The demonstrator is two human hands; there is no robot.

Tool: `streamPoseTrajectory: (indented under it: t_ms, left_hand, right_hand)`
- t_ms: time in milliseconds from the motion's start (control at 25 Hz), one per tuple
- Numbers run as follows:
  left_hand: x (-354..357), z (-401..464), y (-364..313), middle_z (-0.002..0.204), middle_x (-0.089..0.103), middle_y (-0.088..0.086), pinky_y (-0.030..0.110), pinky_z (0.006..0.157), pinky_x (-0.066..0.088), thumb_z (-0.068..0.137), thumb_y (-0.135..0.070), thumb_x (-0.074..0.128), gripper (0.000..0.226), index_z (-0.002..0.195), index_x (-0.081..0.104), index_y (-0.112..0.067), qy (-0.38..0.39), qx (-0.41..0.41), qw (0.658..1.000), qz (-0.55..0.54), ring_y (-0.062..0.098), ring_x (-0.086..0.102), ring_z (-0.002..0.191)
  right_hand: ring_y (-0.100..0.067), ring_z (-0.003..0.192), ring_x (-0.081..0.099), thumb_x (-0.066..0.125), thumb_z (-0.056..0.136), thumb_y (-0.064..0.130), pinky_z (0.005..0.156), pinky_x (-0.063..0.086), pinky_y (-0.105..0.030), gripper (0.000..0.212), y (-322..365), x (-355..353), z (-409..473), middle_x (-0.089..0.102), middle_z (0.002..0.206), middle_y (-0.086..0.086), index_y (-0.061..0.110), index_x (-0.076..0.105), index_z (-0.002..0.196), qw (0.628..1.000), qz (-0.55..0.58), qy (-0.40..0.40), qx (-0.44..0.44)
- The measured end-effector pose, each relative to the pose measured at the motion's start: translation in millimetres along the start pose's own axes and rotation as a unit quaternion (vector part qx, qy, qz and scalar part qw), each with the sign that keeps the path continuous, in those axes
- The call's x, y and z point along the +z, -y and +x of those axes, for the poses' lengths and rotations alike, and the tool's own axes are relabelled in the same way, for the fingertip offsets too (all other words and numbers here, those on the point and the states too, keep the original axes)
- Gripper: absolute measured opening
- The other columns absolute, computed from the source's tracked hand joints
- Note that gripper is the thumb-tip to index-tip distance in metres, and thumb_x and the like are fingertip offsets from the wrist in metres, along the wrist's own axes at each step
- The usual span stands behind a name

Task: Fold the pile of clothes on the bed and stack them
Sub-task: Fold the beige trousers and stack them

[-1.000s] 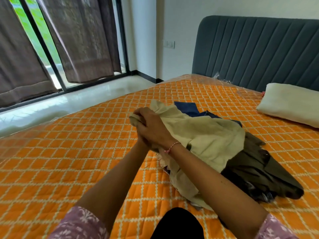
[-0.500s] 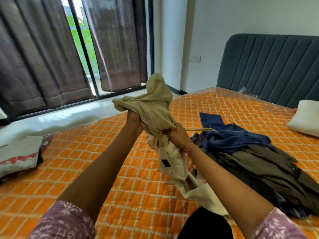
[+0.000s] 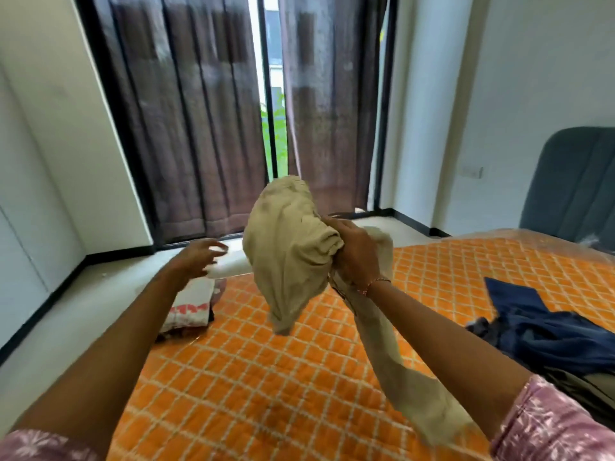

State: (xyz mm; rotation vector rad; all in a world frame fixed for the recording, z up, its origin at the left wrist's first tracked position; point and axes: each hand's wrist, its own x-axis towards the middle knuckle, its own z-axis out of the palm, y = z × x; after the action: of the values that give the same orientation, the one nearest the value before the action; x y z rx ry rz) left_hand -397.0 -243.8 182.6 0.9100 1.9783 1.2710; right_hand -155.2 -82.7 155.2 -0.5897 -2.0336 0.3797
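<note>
My left hand (image 3: pixel 199 257) hangs spread above the bed's (image 3: pixel 266 394) bare edge, right hand (image 3: pixel 354 252) gripping the beige garment (image 3: pixel 286 254) aloft.

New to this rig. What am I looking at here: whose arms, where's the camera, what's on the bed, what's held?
There is no robot: these are a person's bare arms, filmed by one wide-angle camera worn on the head, looking forward and down. The right hand grips a crumpled beige cloth garment, lifted above the orange quilted bed cover. The left hand is open and holds nothing; it reaches over a small stack of folded clothes at the bed's left edge. On the right lies the unfolded pile, a dark blue garment on top. Brown curtains hang behind.
</note>
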Motion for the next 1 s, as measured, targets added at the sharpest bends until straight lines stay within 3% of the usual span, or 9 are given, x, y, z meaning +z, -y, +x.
streamPoseTrajectory:
  t_ms: [80, 200, 320, 400, 480, 640, 720, 840, 1000]
  left_hand:
    - [-3, 3, -6, 0.106, 0.063, 0.012, 0.035, 0.077, 0.047, 0.088, -0.057, 0.049, 0.046, 0.101, 0.060, -0.015, 0.008, -0.014, 0.979, -0.205, 0.022, 0.058, 0.090]
    - [14, 5, -11, 0.091, 0.064, 0.010, 0.042, 0.078, 0.049, 0.073, -0.079, 0.047, 0.073, 0.097, 0.062, -0.013, 0.088, -0.105, 0.973, -0.184, 0.027, 0.059, 0.089]
    - [28, 7, -11, 0.101, 0.068, 0.014, 0.043, 0.083, 0.050, 0.079, -0.058, 0.062, 0.056, 0.106, 0.065, -0.009, 0.099, -0.147, 0.964, -0.198, 0.030, 0.061, 0.098]
    - [36, 14, -13, 0.089, 0.069, 0.014, 0.039, 0.078, 0.051, 0.085, -0.025, 0.064, 0.029, 0.105, 0.064, -0.003, 0.034, -0.102, 0.973, -0.204, 0.028, 0.062, 0.086]
    - [42, 18, -14, 0.095, 0.069, 0.015, 0.039, 0.078, 0.055, 0.079, -0.010, 0.068, 0.030, 0.109, 0.063, -0.004, -0.062, -0.019, 0.973, -0.222, 0.028, 0.064, 0.085]
    - [56, 8, -30, 0.109, 0.065, 0.011, 0.042, 0.088, 0.053, 0.079, -0.012, 0.074, 0.036, 0.113, 0.061, -0.008, -0.096, 0.121, 0.962, -0.224, 0.029, 0.063, 0.097]
    - [64, -2, -38, 0.102, 0.065, 0.008, 0.038, 0.085, 0.053, 0.081, -0.008, 0.071, 0.030, 0.110, 0.062, -0.008, -0.080, 0.157, 0.961, -0.212, 0.025, 0.063, 0.091]
    - [70, -9, -43, 0.083, 0.071, -0.002, 0.024, 0.067, 0.056, 0.085, 0.002, 0.063, 0.023, 0.106, 0.062, -0.007, -0.025, 0.190, 0.956, -0.224, 0.013, 0.067, 0.074]
    - [59, -19, -50, 0.068, 0.072, -0.008, 0.020, 0.056, 0.055, 0.087, 0.004, 0.059, 0.018, 0.095, 0.062, -0.012, 0.026, 0.177, 0.957, -0.229, 0.006, 0.069, 0.062]
  right_hand:
    - [-0.030, 0.108, 0.061, 0.061, 0.085, 0.015, 0.082, 0.052, -0.038, 0.040, 20, 14, 5, 0.063, 0.121, -0.009, 0.020, 0.062, 0.125, 0.996, -0.042, -0.008, -0.084]
    - [-0.030, 0.116, 0.055, 0.056, 0.086, 0.026, 0.082, 0.052, -0.039, 0.038, 44, 31, 8, 0.062, 0.122, -0.011, 0.020, 0.064, 0.122, 0.975, -0.075, -0.028, -0.209]
    - [-0.029, 0.118, 0.048, 0.058, 0.085, 0.026, 0.080, 0.051, -0.036, 0.035, 47, 35, 6, 0.062, 0.121, -0.016, 0.017, 0.065, 0.119, 0.935, -0.134, -0.037, -0.326]
    - [-0.029, 0.117, 0.048, 0.055, 0.087, 0.026, 0.083, 0.049, -0.037, 0.035, 37, 34, 4, 0.061, 0.121, -0.017, 0.016, 0.063, 0.120, 0.910, -0.174, -0.009, -0.376]
    - [-0.029, 0.115, 0.050, 0.050, 0.087, 0.031, 0.082, 0.049, -0.038, 0.044, 18, 34, -5, 0.060, 0.122, -0.015, 0.020, 0.051, 0.129, 0.893, -0.238, 0.041, -0.380]
    - [-0.030, 0.119, 0.054, 0.042, 0.080, 0.067, 0.084, 0.051, -0.038, 0.079, -18, 22, -29, 0.050, 0.137, -0.012, 0.020, 0.032, 0.143, 0.877, -0.292, 0.168, -0.342]
    - [-0.032, 0.113, 0.056, 0.035, 0.081, 0.078, 0.084, 0.049, -0.039, 0.086, -15, 13, -31, 0.052, 0.132, -0.013, 0.014, 0.042, 0.138, 0.932, -0.214, 0.165, -0.239]
    - [-0.030, 0.116, 0.051, 0.065, 0.080, 0.055, 0.091, 0.045, -0.043, 0.076, -3, 2, -2, 0.052, 0.129, -0.013, 0.009, 0.042, 0.136, 0.994, -0.044, 0.089, -0.045]
    - [-0.026, 0.133, 0.037, 0.086, 0.064, 0.034, 0.110, 0.034, -0.040, 0.095, -2, -15, 40, 0.041, 0.141, -0.008, 0.016, 0.035, 0.142, 0.950, 0.027, 0.297, 0.090]
